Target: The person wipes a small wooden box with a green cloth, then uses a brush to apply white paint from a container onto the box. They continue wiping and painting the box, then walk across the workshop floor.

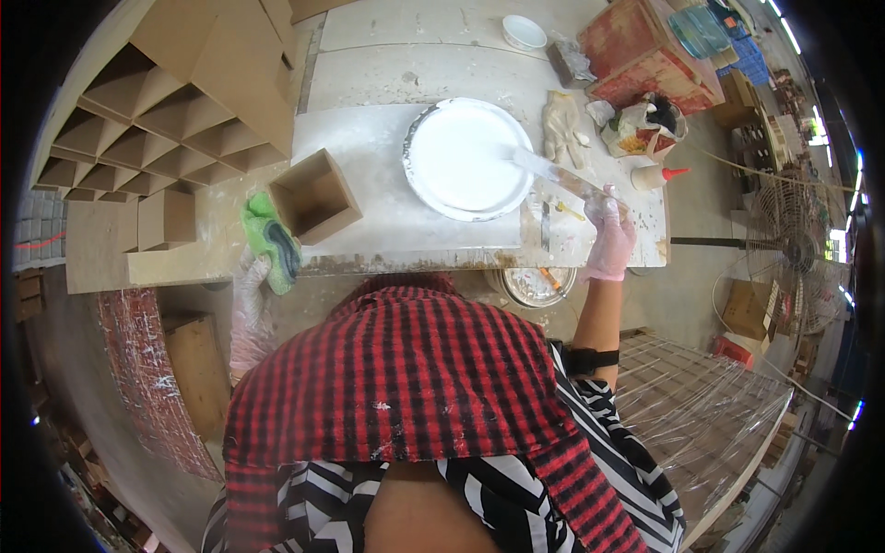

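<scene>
My right hand [611, 241], in a thin whitish glove, is closed round the near end of a long flat paddle [564, 177]. The paddle's far end reaches over the rim into a round tub [412, 175] of smooth white paint or paste. At the table's left front edge, my gloved left hand [253, 300] is closed on a bunched green cloth [258, 221] with a dark grey patch. That cloth lies against the left side of an open brown cardboard box [343, 189], which is tilted toward me.
Stacked cardboard boxes [171, 120] stand at the left. Right of the tub lie a cream glove [560, 129], a patterned bag [650, 129] and a red-tipped squeeze bottle [654, 175]. A white bowl [525, 32] is at the back. Below the table edge sits a white-smeared bucket [530, 288].
</scene>
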The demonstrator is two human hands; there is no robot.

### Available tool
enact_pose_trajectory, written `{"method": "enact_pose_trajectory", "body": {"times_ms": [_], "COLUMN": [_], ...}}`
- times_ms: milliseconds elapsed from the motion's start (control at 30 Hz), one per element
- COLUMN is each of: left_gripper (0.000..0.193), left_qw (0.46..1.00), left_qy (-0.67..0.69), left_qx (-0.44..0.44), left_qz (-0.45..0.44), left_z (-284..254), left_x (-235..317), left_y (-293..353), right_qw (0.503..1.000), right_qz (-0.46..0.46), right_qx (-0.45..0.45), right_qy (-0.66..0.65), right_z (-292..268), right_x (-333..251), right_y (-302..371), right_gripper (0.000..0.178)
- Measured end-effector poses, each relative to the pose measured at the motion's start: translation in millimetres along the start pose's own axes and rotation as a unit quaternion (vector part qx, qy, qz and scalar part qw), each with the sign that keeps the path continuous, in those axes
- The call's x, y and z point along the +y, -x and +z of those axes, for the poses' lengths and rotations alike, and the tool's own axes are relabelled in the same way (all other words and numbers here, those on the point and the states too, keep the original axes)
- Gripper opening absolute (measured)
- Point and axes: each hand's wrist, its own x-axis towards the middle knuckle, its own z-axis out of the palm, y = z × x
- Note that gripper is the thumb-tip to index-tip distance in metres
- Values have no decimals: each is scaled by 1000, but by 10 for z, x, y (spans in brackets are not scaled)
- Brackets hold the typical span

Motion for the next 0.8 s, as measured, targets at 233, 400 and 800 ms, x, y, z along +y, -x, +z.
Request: {"method": "enact_pose_trajectory", "body": {"times_ms": [233,400,800], "left_gripper": [52,52,52], "left_qw": [1000,1000,1000], "left_qy": [0,2,-2], "left_qx": [-13,-14,11], "left_qz": [-7,-12,-12], "left_z": [-79,-48,-126], "left_x": [-22,-22,-67], "left_y": [23,40,136], "right_qw": [996,978,939], "right_qz": [52,132,275], "right_qx": [-1,-19,14], "right_qy": [-68,-159,-205], "right_z": [-67,228,576], "right_x": [171,315,892], "right_y": [-104,-247,-760], "right_gripper": [36,36,44]}}
